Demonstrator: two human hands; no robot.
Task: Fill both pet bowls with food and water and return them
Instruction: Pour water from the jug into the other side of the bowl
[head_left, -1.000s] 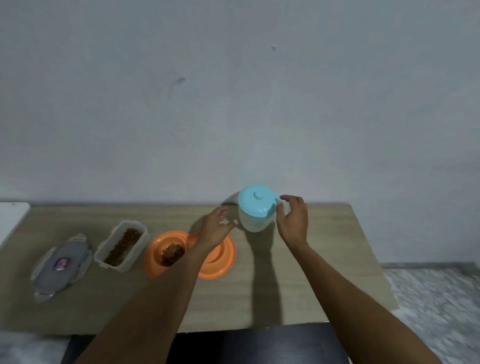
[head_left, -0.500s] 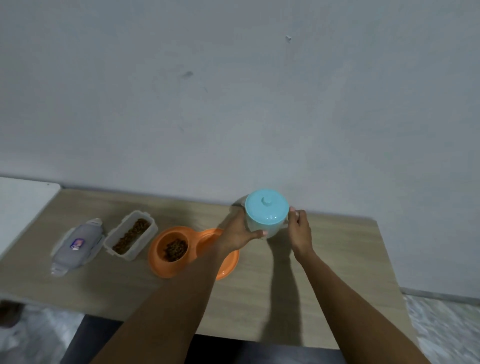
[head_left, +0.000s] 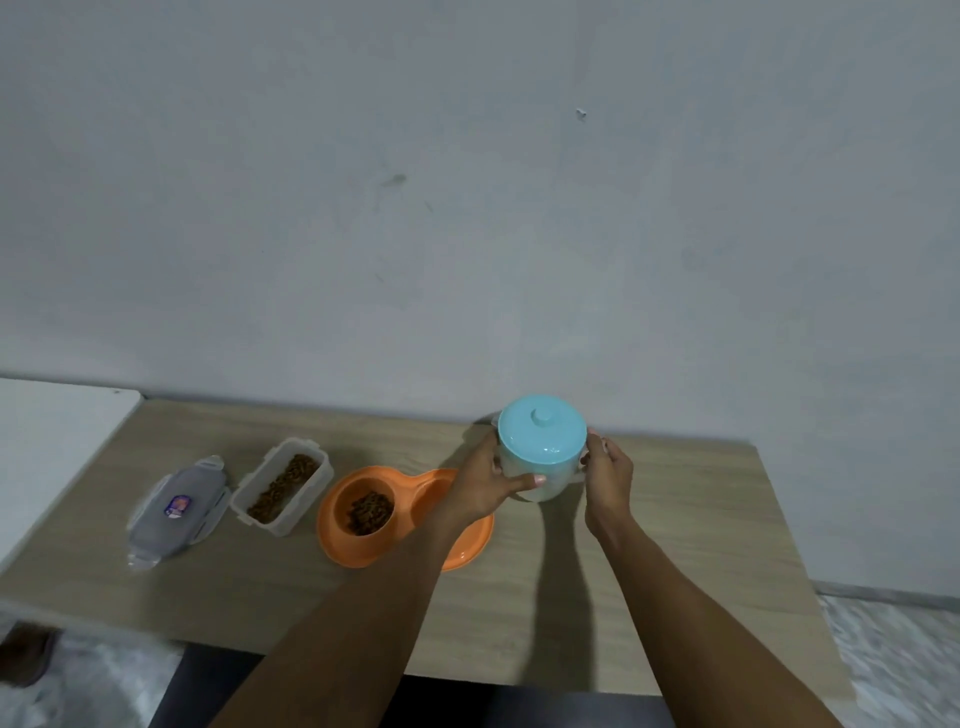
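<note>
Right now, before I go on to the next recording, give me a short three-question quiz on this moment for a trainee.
1. True or false: the left hand and the right hand both hold the blue-lidded jug.
2. Where is the grey lid of the open food container? A: clipped on it. B: on the table beside it. C: on the floor.
3. Fill in: the kibble in the orange double bowl lies in the compartment nearer the ____.
Key: 1 true; 2 B; 3 food container.
</note>
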